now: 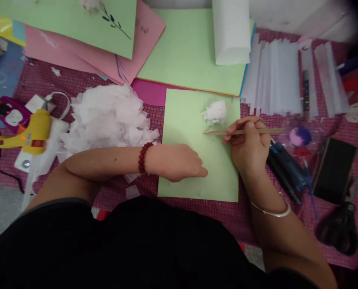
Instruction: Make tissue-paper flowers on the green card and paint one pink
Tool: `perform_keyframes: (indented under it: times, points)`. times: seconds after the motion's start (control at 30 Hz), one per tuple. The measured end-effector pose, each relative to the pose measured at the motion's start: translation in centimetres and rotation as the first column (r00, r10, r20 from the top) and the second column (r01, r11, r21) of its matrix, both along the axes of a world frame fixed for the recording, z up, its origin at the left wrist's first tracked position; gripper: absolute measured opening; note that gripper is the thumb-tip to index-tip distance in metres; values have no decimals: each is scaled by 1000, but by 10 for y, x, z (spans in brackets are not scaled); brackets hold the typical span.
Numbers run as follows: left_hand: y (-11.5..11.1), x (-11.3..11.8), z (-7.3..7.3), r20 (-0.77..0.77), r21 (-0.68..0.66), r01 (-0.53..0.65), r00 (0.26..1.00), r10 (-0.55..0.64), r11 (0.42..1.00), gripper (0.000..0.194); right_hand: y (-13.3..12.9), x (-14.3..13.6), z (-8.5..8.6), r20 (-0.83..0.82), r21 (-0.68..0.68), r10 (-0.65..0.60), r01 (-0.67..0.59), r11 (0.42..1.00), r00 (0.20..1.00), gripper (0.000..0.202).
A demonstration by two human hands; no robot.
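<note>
Left of centre, white paper pieces (109, 116) lie heaped; at centre, the left hand (177, 162) rests on the green sheet (185, 120), fingers together; right of centre, the right hand's (251, 146) fingers pinch a thin stick (242, 131) below the white tuft (215, 112).

A pink checked cloth (227, 222) — green sheet (185, 116), black scissors (341, 230), phone (335, 170) on it.
</note>
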State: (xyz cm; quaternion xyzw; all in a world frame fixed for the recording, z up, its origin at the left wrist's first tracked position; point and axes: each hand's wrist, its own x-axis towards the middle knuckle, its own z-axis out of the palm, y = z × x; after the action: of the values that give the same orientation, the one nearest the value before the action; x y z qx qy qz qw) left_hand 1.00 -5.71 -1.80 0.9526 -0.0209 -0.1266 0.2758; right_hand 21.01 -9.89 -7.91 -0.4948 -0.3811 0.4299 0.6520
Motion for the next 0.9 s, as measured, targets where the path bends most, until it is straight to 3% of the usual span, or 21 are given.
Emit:
perform_keyframes:
  times: [0.17,0.23,0.3,0.37,0.47,0.6,0.7,0.8,0.9]
  points:
    - [-4,4,0,21,-15,120,993,-120,993,21,-2,-1,0,0,-42,-31,31,999,1000,15]
    - [6,7,1,2,-108,132,991,-132,985,22,-3,0,-1,-4,-54,-38,38,998,999,14]
    - [22,10,3,-15,-293,108,993,-118,950,22,-2,0,-3,-12,-61,-41,41,997,999,14]
    - [43,9,1,-47,-513,36,996,-69,858,20,-2,0,-3,-33,-65,-49,47,997,998,14]
    - [77,3,-8,-115,-746,-166,986,120,646,10,0,0,-3,-70,-43,-98,95,995,993,14]
    - [105,-5,-26,-146,-847,-367,856,496,384,14,1,0,-3,-83,-21,-176,174,984,981,14]
    - [109,-4,-33,-162,-857,-428,753,638,287,17,2,0,-3,-94,-34,-188,186,982,978,14]
    - [100,3,-31,-204,-813,-496,733,649,304,20,2,0,-3,-103,-44,-189,185,982,977,15]
    - [85,12,-27,-166,-683,-560,744,647,469,7,2,0,-3,-102,-47,-183,179,983,978,15]
